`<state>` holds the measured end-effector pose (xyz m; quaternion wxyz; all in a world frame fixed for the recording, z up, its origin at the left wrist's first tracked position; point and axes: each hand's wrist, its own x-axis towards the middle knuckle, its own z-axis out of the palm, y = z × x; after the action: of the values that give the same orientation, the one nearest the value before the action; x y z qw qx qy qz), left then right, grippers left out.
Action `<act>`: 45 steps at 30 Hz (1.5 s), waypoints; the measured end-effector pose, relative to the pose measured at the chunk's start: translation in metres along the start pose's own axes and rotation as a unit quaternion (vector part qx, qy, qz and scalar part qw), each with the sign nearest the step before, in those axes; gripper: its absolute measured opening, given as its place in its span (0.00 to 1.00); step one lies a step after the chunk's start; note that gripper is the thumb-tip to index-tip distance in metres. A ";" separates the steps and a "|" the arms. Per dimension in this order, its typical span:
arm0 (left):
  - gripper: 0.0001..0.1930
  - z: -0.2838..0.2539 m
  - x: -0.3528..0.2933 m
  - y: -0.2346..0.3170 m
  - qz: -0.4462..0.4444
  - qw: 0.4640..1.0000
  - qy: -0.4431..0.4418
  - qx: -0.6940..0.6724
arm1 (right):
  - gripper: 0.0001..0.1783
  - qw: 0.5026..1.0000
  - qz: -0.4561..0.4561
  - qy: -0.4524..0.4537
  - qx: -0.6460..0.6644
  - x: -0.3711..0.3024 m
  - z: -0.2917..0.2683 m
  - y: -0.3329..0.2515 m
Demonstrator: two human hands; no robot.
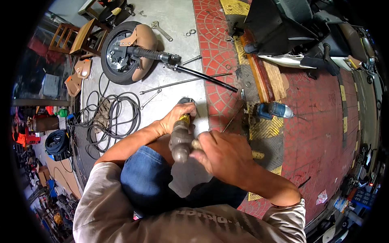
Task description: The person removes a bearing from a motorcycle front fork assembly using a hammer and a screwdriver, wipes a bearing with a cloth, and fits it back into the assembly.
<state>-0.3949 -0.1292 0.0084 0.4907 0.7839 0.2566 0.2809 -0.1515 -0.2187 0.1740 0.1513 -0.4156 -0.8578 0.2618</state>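
Observation:
My right hand (227, 156) is wrapped around the short visible part of the handle of a ball-peen hammer (180, 139). The hammer's grey metal head is raised in front of my knees, its rounded end toward me. Just beyond it, my left hand (180, 112) is closed around a tool with a yellow handle (184, 118). The hammer head and my fingers hide most of that tool, so its kind and its tip cannot be made out. Whether the hammer touches the yellow handle cannot be told.
Ahead lies a scooter wheel (115, 54) with a brown mudguard and black fork tube (206, 77). An adjustable wrench (162, 31), long bar (182, 84) and coiled black cable (115, 117) are around it. To the right are a blue cordless drill (274, 110), wooden planks (263, 77) and a scooter (308, 44).

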 end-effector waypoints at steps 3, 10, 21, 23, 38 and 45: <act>0.20 0.001 0.001 0.004 0.002 1.000 0.005 0.020 | 0.20 0.989 -0.126 0.072 0.041 -0.006 -0.017 -0.010; 0.18 0.000 0.007 0.005 0.007 0.999 0.030 0.045 | 0.20 0.998 0.017 -0.010 -0.051 0.023 -0.013 -0.004; 0.19 -0.008 0.011 0.008 -0.004 0.997 0.061 0.046 | 0.19 0.992 0.074 -0.016 -0.098 0.041 -0.027 -0.002; 0.19 -0.005 0.011 0.006 -0.082 0.995 0.049 0.010 | 0.21 0.998 0.004 0.048 -0.041 0.036 -0.038 -0.006; 0.12 -0.043 -0.057 -0.042 -0.141 0.952 0.253 0.097 | 0.18 0.984 0.126 0.113 0.048 -0.022 0.015 0.080; 0.14 -0.109 0.010 0.002 0.011 0.900 0.407 -0.159 | 0.22 0.919 0.336 0.130 0.160 0.023 0.124 0.138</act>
<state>-0.4625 -0.0550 0.0509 0.4583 0.5159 0.3769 0.6179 -0.1373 -0.1689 -0.0058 0.2290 -0.6798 -0.5876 0.3745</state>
